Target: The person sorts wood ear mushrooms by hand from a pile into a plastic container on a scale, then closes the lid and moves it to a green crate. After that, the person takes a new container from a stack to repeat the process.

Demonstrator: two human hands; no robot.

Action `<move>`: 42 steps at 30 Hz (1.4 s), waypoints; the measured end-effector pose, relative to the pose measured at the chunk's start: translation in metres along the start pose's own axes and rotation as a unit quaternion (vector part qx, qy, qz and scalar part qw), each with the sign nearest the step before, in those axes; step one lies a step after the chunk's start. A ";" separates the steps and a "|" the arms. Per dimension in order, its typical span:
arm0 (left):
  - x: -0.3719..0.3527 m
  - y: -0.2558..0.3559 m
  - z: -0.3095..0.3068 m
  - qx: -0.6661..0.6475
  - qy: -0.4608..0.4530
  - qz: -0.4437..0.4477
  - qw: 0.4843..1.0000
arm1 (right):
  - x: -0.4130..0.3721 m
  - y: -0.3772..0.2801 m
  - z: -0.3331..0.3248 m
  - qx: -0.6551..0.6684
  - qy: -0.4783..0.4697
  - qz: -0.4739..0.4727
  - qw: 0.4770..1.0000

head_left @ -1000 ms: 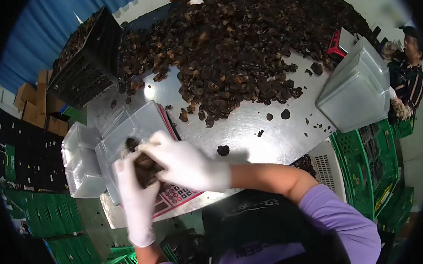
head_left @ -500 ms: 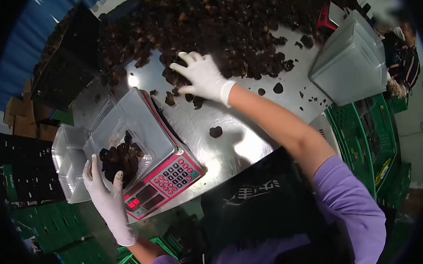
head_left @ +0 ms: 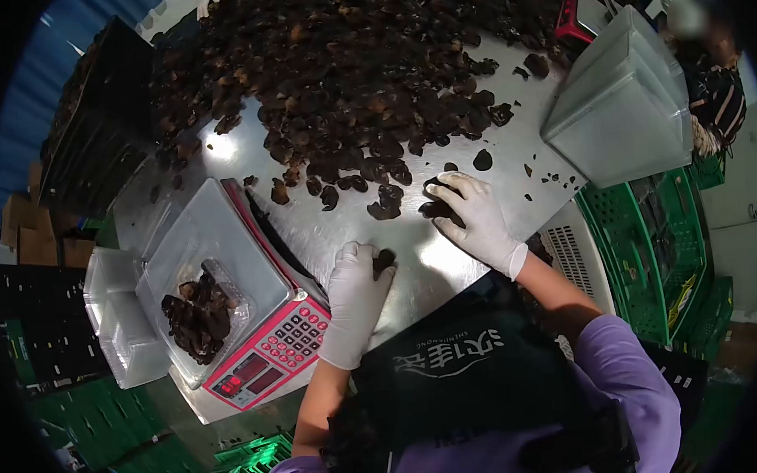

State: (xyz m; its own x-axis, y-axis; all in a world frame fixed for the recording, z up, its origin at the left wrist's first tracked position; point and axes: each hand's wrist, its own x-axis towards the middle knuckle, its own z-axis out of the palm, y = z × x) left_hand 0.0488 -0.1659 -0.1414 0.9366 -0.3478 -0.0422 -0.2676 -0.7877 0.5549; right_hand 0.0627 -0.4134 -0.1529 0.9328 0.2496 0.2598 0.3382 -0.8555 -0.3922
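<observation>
My left hand (head_left: 356,298), in a white glove, is just right of the scale, its fingers closed on a small dark wood ear mushroom (head_left: 385,260). On the steel table to the right, my gloved right hand (head_left: 473,216) has its fingers curled over a few wood ear mushrooms (head_left: 434,209). More wood ear mushrooms (head_left: 199,319) lie in a clear plastic tray (head_left: 243,312) on the red and grey digital scale (head_left: 266,375). A large heap of wood ear mushrooms (head_left: 336,76) covers the back of the table, with loose pieces along its near edge.
Stacked clear trays (head_left: 117,319) stand left of the scale. At the right table edge is a tall stack of clear containers (head_left: 615,104), near a second red scale (head_left: 568,21) and another person (head_left: 718,103). Green crates (head_left: 644,248) sit at right; a black crate (head_left: 98,114) stands back left.
My left hand has left the tray on the scale and moved right, taking hold of a mushroom. My right hand has come back from the heap toward me, with mushrooms under its fingers.
</observation>
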 end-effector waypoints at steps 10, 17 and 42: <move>0.083 0.004 -0.011 0.094 0.175 0.020 0.980 | -0.013 0.004 0.015 0.091 0.105 0.097 0.986; 0.096 0.001 -0.013 0.223 0.120 -0.006 0.968 | 0.006 -0.006 0.003 0.083 0.048 0.063 0.993; 0.096 0.011 0.010 0.069 0.098 -0.003 0.993 | -0.006 -0.024 0.001 0.026 0.102 -0.033 0.994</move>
State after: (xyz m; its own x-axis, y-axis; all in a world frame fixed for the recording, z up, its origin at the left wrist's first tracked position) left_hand 0.1339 -0.2132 -0.1475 0.9609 -0.2472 0.1249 -0.2769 -0.8570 0.4346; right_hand 0.0489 -0.3936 -0.1457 0.8656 0.2020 0.4582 0.4082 -0.8147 -0.4119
